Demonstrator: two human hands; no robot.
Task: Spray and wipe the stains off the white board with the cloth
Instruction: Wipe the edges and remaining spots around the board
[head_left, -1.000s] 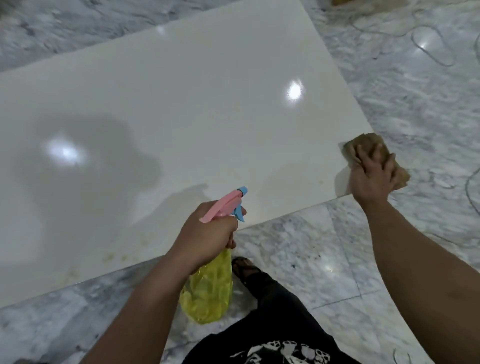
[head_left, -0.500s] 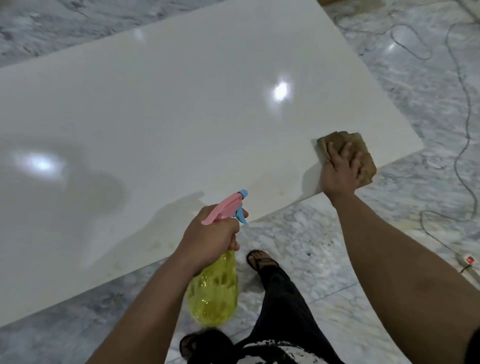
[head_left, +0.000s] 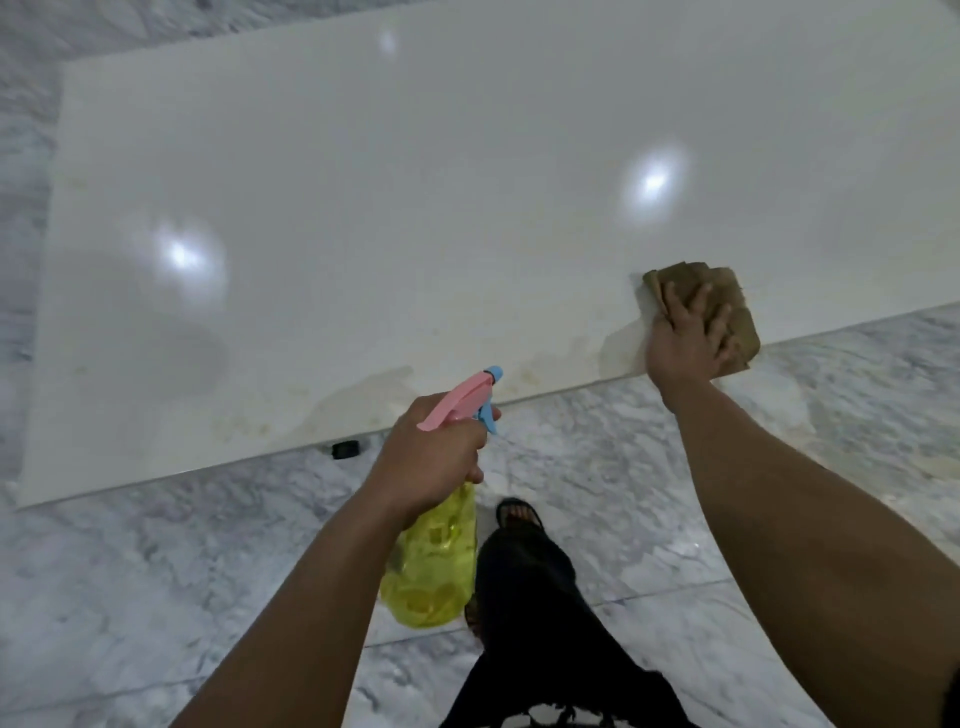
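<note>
The white board (head_left: 467, 208) lies flat on the marble floor (head_left: 156, 597), and the job looks only partly done. Going from the left, faint yellowish stains (head_left: 249, 421) show along the near edge, with a small black object (head_left: 345, 449) on the floor just beside that edge. Further right a damp-looking patch (head_left: 363, 395) spreads on the board, so spraying seems to have been done there but wiping is still owed. The left hand (head_left: 431, 462) grips the neck of a yellow spray bottle (head_left: 431, 566), its fingers curled round under the pink and blue trigger head (head_left: 462, 400), held above the floor just short of the board. More smears (head_left: 618, 348) sit beside the right hand (head_left: 685, 343), whose spread fingers press a brown cloth (head_left: 727, 306) onto the near edge. No brand, label or writing can be read anywhere.
</note>
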